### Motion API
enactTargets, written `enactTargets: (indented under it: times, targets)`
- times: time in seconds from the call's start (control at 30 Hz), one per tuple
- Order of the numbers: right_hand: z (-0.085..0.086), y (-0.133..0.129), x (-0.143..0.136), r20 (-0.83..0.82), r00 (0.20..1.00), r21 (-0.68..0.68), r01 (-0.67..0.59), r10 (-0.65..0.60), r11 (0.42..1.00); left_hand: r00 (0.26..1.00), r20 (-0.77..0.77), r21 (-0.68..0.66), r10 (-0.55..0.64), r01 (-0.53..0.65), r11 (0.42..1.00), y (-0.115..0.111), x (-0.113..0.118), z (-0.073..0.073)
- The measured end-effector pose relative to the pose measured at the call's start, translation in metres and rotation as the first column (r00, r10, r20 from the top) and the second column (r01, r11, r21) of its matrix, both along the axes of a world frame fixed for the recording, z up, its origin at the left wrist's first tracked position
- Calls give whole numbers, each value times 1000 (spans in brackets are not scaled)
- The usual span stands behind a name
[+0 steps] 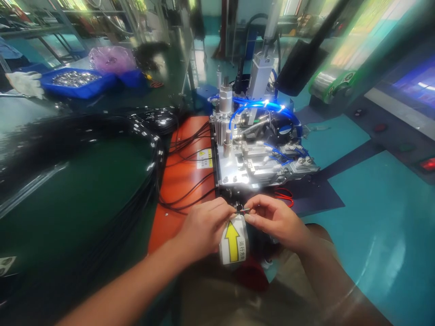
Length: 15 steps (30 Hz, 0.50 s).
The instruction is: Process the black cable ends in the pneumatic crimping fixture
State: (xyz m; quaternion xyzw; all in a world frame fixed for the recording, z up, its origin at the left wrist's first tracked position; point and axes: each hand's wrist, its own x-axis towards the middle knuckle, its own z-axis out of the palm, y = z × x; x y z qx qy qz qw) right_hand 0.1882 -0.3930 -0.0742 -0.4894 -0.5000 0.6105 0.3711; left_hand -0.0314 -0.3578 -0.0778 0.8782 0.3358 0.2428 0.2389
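Note:
Just in front of the machine, my left hand point(207, 222) is closed in a pinch at one end of a thin, dark, pin-like piece point(243, 210). My right hand point(277, 222) pinches its other end between thumb and forefinger. The piece is too small to name. Right below the fingertips is a white label point(241, 254) with a yellow arrow and printed characters. Beyond both hands stands a silver machine point(238, 167) with blue air hoses point(261, 105), mounted beside an orange-red plate point(185, 158).
Black cables point(186, 206) cross the orange-red plate. A large coil of black cable point(154, 158) lies on the dark green table at left. Further back is a blue tray point(79, 93) of small shiny metal parts. A control panel point(390, 122) with buttons stands at right.

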Motion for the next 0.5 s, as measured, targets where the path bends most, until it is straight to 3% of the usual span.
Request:
enactTargets:
  times: [0.5]
  targets:
    - [3,4,-3,274,961,189,-12,-41,982,1000,7,-4,-6,6,1000,0,0,0]
